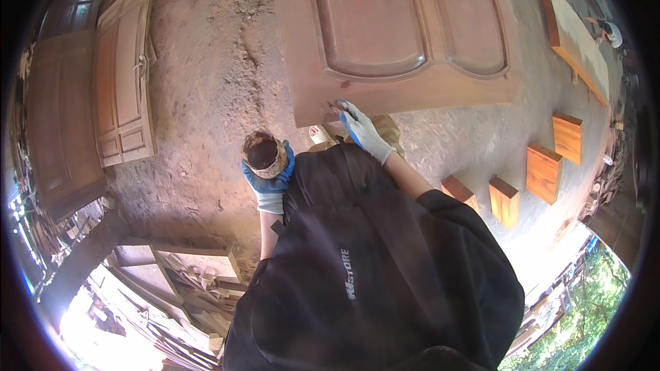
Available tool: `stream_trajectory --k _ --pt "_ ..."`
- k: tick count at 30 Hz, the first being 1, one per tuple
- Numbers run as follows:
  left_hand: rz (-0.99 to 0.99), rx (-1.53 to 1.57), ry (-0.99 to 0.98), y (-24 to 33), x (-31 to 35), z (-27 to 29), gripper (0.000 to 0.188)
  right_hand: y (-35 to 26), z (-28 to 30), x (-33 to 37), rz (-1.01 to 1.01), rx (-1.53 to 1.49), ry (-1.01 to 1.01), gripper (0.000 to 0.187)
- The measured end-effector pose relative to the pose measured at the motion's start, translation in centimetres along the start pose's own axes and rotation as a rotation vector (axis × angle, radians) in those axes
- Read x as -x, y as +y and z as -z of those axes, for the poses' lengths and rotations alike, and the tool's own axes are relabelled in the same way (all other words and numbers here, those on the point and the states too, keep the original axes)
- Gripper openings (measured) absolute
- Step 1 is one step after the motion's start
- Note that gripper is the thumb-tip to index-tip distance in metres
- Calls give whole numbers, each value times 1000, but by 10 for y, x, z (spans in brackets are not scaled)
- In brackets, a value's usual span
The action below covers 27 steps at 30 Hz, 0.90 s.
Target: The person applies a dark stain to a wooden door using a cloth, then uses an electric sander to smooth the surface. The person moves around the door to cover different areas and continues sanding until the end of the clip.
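Note:
My left hand [275, 184], in a white glove with blue coating, is wrapped round a crusted, roundish pot [273, 161] with a dark brown inside. The pot is beside my left thigh, its mouth facing up. My right hand [366, 132], gloved the same way, is at the near edge of a brown wooden door [385, 94] with raised curved panels. Its fingers are closed at the door's surface around something small and dark, too blurred to name. A dark reddish spot shows on the door just beyond these fingers.
Two panelled doors, one brown [63, 106] and one lighter [124, 82], stand at the left. Several orange-brown wood blocks [544, 173] are at the right, below a long pale-topped board [574, 38]. Scrap wood [165, 302] is piled lower left. A person [610, 33] is far right.

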<state>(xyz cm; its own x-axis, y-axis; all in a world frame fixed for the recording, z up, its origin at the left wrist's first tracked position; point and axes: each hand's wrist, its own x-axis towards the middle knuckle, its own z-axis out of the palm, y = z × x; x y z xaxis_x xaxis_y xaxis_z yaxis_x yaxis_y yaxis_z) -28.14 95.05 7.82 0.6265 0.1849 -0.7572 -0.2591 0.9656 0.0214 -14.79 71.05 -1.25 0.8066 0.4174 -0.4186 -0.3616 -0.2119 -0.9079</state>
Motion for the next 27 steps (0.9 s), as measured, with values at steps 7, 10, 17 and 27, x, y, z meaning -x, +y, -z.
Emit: stream_trajectory --k 7,10,17,27 --pt "59 -77 26 -71 -39 -32 59 -2 83 -3 -93 139 205 50" --pt "40 -20 86 -104 -50 -48 56 -49 140 -20 -193 26 295 53" --pt "10 68 125 -189 -61 -81 53 -58 267 -120 77 358 441 63" --pt "-6 173 240 -266 -59 -95 60 -50 301 -237 366 671 346 15"
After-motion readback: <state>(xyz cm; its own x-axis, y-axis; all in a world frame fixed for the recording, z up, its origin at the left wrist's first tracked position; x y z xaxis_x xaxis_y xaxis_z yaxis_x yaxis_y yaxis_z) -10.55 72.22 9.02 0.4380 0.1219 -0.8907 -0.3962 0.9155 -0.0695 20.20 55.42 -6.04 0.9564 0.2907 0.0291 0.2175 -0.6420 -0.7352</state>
